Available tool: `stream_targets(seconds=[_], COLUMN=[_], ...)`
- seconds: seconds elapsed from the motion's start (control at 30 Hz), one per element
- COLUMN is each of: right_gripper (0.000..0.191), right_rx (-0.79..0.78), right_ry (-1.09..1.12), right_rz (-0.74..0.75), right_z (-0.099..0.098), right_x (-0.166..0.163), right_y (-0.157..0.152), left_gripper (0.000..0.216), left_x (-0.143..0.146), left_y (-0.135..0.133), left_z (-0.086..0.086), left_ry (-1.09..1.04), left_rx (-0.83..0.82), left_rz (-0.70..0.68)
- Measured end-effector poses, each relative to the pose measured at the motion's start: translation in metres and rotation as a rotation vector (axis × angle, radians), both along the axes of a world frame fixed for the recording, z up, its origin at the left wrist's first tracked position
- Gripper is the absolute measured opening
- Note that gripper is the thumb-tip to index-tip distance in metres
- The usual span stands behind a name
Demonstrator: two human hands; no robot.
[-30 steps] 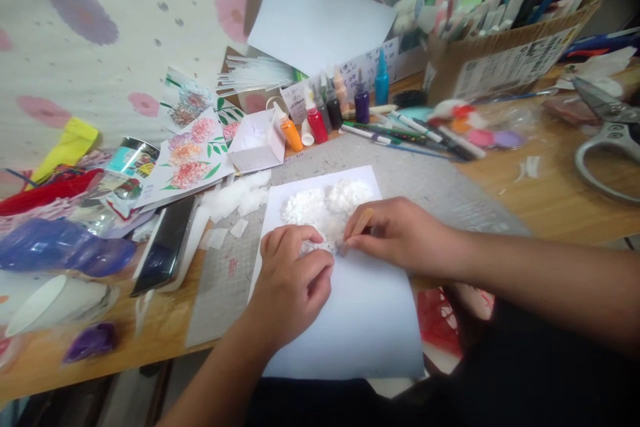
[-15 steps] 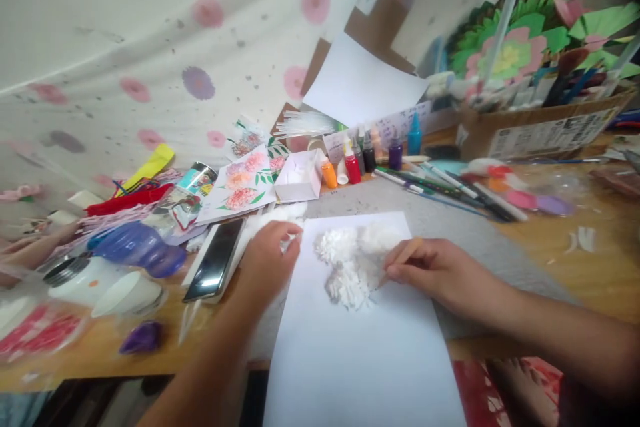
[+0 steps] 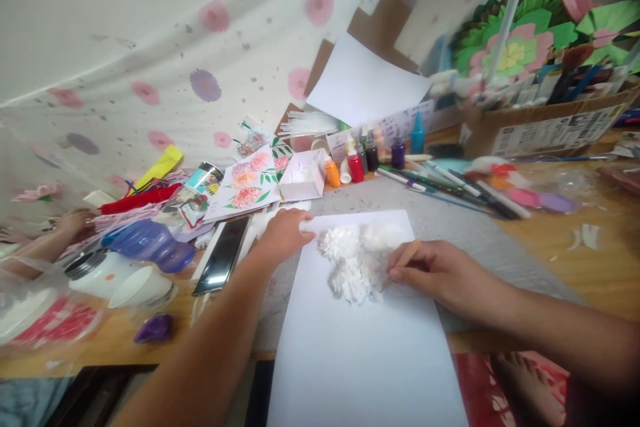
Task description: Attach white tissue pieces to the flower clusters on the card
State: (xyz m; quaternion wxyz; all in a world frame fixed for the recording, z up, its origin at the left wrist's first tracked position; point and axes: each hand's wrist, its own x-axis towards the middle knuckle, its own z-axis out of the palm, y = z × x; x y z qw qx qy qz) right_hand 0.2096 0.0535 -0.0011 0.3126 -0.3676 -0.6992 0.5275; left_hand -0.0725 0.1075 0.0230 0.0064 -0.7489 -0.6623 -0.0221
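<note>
A white sheet of paper [image 3: 360, 360] lies in front of me, bearing several fluffy clumps of small white pieces [image 3: 355, 277] that resemble flower heads. My right hand [image 3: 430, 270] is closed around a thin light wooden stick [image 3: 412, 251]. Its lower end points at the right side of the front clump; whether it touches cannot be made out. At the paper's upper left corner is my left hand [image 3: 284, 237], its thumb and forefinger apart beside some white material. The other fingers of that hand are hidden.
A phone [image 3: 224, 257] lies left of the paper, near a white cup [image 3: 143, 290] and a purple lump [image 3: 154, 328]. Paint bottles [image 3: 355, 163], a white box [image 3: 303, 175] and pens [image 3: 453, 180] line the back. Another person's hand [image 3: 75, 223] shows far left.
My left hand has moved up and slightly right to the paper's corner. My right hand stays by the clumps with the stick. The whole view has shifted slightly.
</note>
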Motion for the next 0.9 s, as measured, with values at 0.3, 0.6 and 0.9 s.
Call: stream_targets(seconds=[0.3, 0.6, 0.9], right_gripper=[0.013, 0.014, 0.014], right_rx=[-0.014, -0.057, -0.069], right_ry=[-0.001, 0.064, 0.083], right_rz=[-0.025, -0.034, -0.030], right_z=[0.001, 0.002, 0.002], right_x=[-0.002, 0.000, -0.001], right_y=[0.001, 0.000, 0.000], left_gripper=[0.019, 0.025, 0.018], left_x=[0.009, -0.007, 0.009], left_y=[0.005, -0.007, -0.012], left_z=[-0.011, -0.006, -0.005], left_ry=[0.106, 0.061, 0.209], left_rx=[0.094, 0.093, 0.101], left_rz=[-0.061, -0.067, -0.200])
